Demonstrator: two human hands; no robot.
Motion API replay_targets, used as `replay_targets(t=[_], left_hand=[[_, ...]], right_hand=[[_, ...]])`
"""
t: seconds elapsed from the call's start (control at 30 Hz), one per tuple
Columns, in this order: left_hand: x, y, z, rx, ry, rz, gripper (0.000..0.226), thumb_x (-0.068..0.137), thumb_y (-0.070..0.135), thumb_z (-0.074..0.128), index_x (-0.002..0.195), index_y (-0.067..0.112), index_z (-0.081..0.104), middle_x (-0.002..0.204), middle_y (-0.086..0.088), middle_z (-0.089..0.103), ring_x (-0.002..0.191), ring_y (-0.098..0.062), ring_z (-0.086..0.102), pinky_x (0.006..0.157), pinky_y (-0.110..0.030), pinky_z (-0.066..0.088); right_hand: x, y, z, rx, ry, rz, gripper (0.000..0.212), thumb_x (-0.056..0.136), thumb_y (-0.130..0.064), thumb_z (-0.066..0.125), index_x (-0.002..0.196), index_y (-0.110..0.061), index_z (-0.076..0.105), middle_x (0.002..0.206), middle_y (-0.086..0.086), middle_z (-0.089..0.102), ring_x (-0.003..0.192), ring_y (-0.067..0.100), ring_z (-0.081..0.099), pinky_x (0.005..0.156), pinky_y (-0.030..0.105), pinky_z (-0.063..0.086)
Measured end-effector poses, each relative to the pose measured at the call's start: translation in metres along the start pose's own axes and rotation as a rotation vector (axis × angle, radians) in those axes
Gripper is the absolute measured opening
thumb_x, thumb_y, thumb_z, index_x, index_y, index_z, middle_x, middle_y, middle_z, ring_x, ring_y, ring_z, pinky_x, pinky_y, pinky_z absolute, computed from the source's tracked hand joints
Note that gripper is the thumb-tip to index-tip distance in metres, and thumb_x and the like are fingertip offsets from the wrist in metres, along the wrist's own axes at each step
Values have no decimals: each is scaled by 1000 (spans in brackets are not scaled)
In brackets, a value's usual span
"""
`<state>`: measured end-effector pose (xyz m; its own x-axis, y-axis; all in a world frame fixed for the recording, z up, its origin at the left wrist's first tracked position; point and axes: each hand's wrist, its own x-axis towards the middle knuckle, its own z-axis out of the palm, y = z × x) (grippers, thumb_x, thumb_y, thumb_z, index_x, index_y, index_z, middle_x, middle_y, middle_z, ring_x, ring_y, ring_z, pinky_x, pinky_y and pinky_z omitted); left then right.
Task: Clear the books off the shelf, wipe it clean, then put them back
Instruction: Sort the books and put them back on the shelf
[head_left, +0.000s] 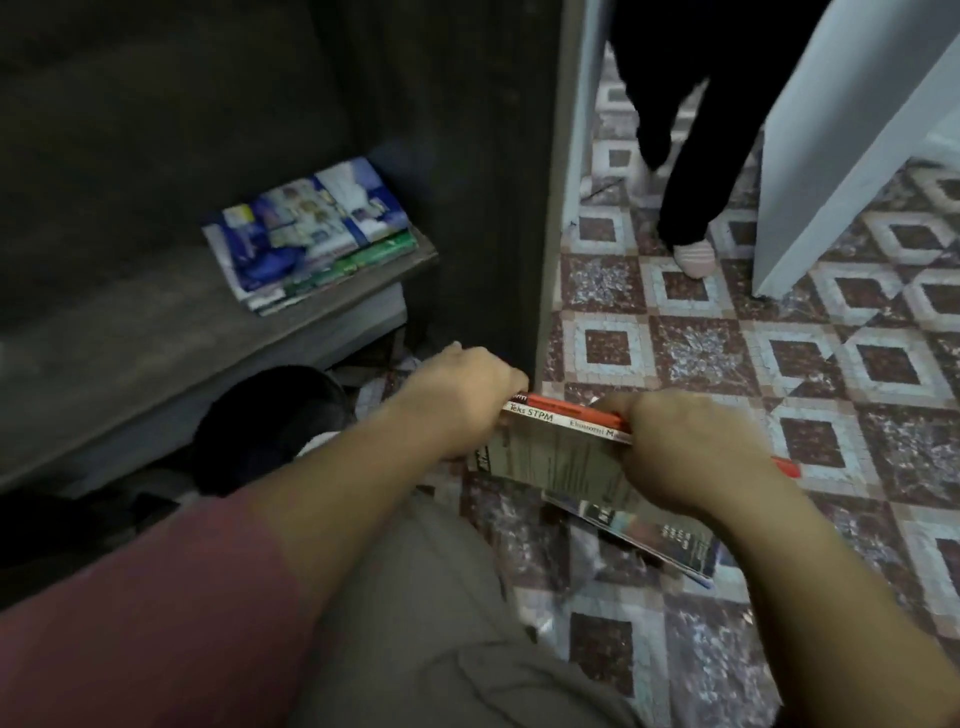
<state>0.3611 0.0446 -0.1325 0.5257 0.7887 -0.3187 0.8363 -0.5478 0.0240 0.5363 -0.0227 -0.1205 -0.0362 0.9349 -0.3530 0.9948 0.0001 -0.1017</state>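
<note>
The fingers of the left hand (462, 400) are curled over the left end of a small stack of books (561, 447). The fingers of the right hand (691, 447) are curled over its right end, so both hands grip the stack between them. Its spines face away from the person, a red one and a white one uppermost. The stack sits low over the patterned tile floor (675, 338), just near of the foot of the dark side panel (483, 208) of the shelf unit. A glossy dark book (649, 535) shows under the right wrist; I cannot tell whether it is part of the grip or lies on the floor.

Further left and far, the shelf (156, 332) is bare along most of its length. Only a flat pile of blue and green books (311, 234) lies at its right end. No cloth is in view, and the frame is too soft to show whether the board has been wiped.

The step is likely a transfer of books between floor and shelf, but the direction cannot be read from this frame. If the stack is going back, the next move calls for lifting it level, swinging it left round the panel, and laying it beside or on the pile. Another person's leg (691, 171) stands far right, well apart.
</note>
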Motion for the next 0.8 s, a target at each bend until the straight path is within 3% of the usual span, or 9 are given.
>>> replay_targets(t=[0.2,0.3,0.4,0.5,0.57,0.67,0.8], left_hand=[[-112,-89,-36,28,391,-218,28,88,21,58,115,27,60,114,1,66,109,-20,59,98,-29,30],[-161,-132,-33,98,574,-396,36,80,16,68,114,26,63,110,-1,68,105,-25,62,103,-39,35],[-198,-169,-28,183,724,-593,43,68,9,75,109,19,64,96,-8,67,90,-33,63,93,-47,44],[-222,-204,-19,208,858,-744,50,72,0,67,121,9,60,107,-18,64,99,-39,59,98,-52,40],[-230,-228,-4,219,853,-810,52,79,1,64,129,8,55,120,-19,61,110,-39,55,104,-54,35],[-230,-255,32,203,720,-853,53,80,-6,58,132,4,54,120,-24,60,111,-41,56,104,-56,37],[-221,-258,72,71,363,-885,57,86,-4,50,141,12,42,129,-18,55,118,-35,52,107,-46,36]], right_hand=[[-9,-110,-61,-31,285,-238,43,95,-37,48,134,-55,39,114,-4,64,101,25,63,70,32,37],[3,-171,-78,-81,429,-351,42,94,-30,50,133,-46,47,114,0,64,102,28,62,72,33,33],[23,-233,-85,-51,621,-493,40,94,-25,51,132,-38,52,117,1,65,107,27,60,88,38,37],[52,-291,-82,48,783,-599,40,96,-26,51,134,-37,52,137,0,56,129,26,48,105,44,28],[72,-324,-69,45,819,-628,40,95,-24,51,134,-35,54,137,1,57,131,28,46,107,47,27],[101,-352,-28,51,770,-653,41,93,-19,46,128,-34,60,129,2,63,125,31,52,103,46,30],[132,-358,22,-103,425,-678,48,99,-18,39,140,-43,43,141,-3,52,131,25,44,107,43,26]])
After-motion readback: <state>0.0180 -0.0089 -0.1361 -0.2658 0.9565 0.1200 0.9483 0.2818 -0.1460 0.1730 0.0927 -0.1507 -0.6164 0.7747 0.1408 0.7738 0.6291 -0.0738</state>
